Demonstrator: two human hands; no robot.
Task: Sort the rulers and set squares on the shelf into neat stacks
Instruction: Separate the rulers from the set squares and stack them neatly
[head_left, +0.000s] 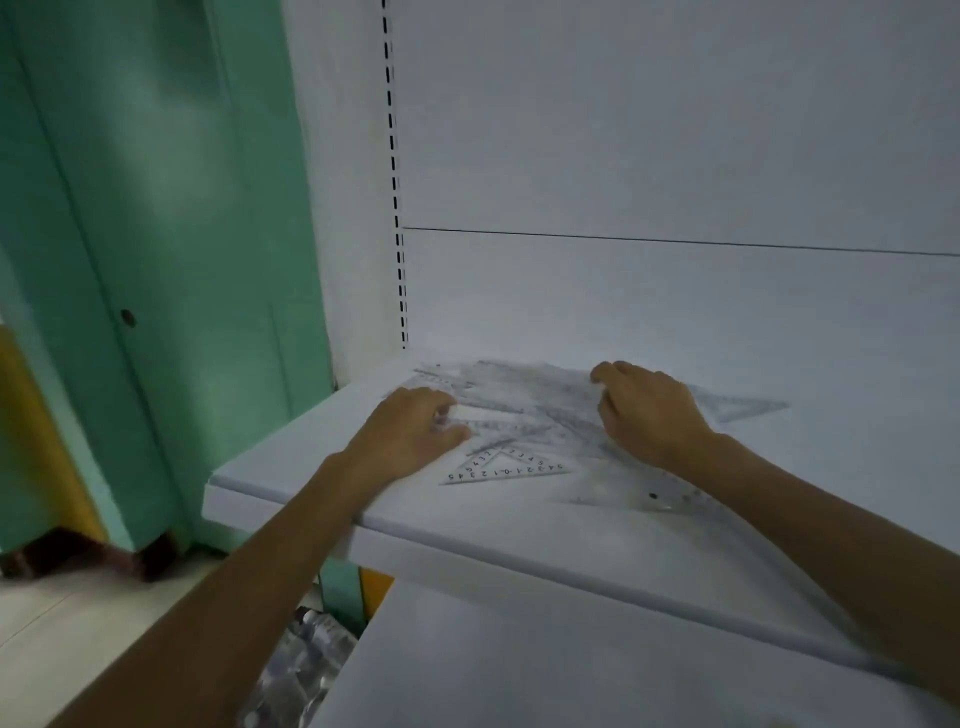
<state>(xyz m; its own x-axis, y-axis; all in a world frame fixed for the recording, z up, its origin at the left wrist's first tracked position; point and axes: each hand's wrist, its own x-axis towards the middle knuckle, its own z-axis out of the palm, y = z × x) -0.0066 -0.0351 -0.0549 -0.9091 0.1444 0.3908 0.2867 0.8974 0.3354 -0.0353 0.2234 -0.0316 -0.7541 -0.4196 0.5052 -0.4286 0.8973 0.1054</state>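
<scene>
On shelf (291, 480), ruler pile (540, 400) betw hands: L hand (410, 434) pinches ruler (491, 413), R hand (649, 410) on pile, grip unclear

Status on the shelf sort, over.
Left hand grips a ruler. Right hand on the jumbled pile, grip unclear. No stacks yet. Nothing blocking.

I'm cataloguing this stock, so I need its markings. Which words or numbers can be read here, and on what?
"5 4 3 2 1 0 1 2 3 4 5": along the near edge of the small set square.
Digits on its slanted edges: too blurred to read surely.
Scales on the pile of rulers and set squares and on the large set square: blurred, unreadable.
Shelf: no text.
</scene>
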